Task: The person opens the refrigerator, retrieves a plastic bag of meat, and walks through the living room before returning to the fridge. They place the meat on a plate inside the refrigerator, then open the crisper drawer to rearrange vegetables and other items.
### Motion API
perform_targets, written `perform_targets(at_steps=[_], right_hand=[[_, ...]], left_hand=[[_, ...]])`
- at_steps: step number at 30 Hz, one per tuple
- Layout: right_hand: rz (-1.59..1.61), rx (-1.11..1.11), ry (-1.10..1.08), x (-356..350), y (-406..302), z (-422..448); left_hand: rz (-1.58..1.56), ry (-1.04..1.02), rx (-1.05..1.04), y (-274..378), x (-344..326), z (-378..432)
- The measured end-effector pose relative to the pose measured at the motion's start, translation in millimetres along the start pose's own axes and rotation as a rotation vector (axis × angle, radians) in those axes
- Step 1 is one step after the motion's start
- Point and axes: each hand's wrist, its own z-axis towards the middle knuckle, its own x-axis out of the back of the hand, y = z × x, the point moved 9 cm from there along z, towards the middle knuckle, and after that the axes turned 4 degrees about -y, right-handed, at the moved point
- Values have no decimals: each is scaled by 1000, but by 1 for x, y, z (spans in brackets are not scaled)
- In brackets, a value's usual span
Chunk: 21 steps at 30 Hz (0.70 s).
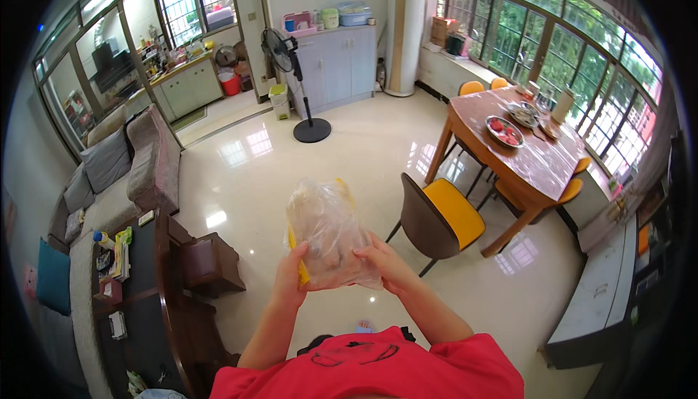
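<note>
A clear plastic bag [327,230] with pale contents and yellow edges is held up in front of my red shirt. What lies inside it cannot be made out. My left hand [294,268] grips its lower left side, thumb on top. At the lower right side, my right hand [381,263] pinches the plastic with the thumb over it. The fingers of both hands are partly hidden under the bag.
A brown chair with a yellow seat [455,211] stands beside a wooden dining table [463,121] bearing dishes. At left are a dark coffee table [139,268], a wooden stool [204,260] and a sofa [158,164]. A floor fan [312,129] stands before a cabinet [341,72].
</note>
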Motion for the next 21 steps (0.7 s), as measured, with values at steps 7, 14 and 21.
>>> perform_targets(at_steps=[7,14,21], right_hand=[[7,-131,-58,28,-3,97],[1,-202,-125,21,-17,228],[-44,-183,-241,-8,-44,356]], left_hand=[[-81,71,3,21,31,76],[-134,188,-49,76,95,166],[-126,176,-134,166,142,242]])
